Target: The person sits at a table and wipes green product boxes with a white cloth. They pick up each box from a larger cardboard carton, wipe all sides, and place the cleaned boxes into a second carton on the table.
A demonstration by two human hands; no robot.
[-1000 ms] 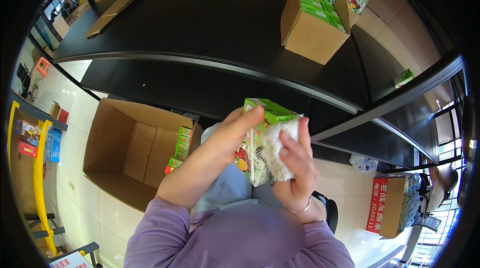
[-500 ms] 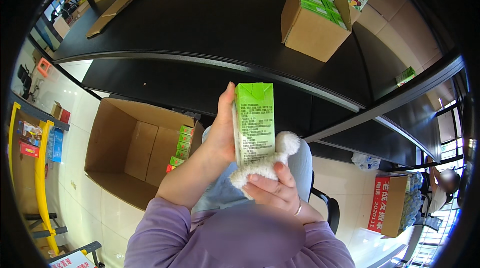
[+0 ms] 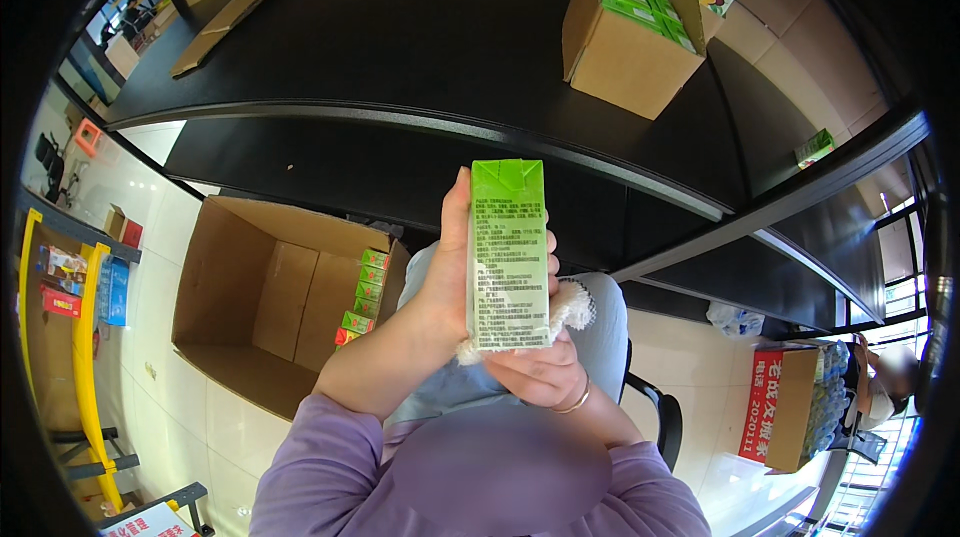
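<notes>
Upright in front of me stands a green and white drink carton [image 3: 508, 257], its printed narrow side facing me. My left hand [image 3: 452, 272] is closed round it, with the thumb along the left edge and fingertips showing at the right edge. A fluffy white cloth [image 3: 573, 307] is bunched behind and beneath the carton's lower end. My right hand [image 3: 540, 372] has its fingers closed on that cloth, just under the carton's bottom; part of the grip is hidden by the carton.
A large open cardboard box [image 3: 240, 282] at my left holds several small green cartons [image 3: 368, 277]. Ahead runs a black shelf [image 3: 400, 47] bearing a cardboard box [image 3: 635, 57] of green packs. A box of bottles [image 3: 795, 407] stands right, a person [image 3: 885, 377] beyond it.
The cloth and my right hand have gone from the carton's lower front to behind and below it. More of the printed side shows, and left fingertips now appear at its right edge.
</notes>
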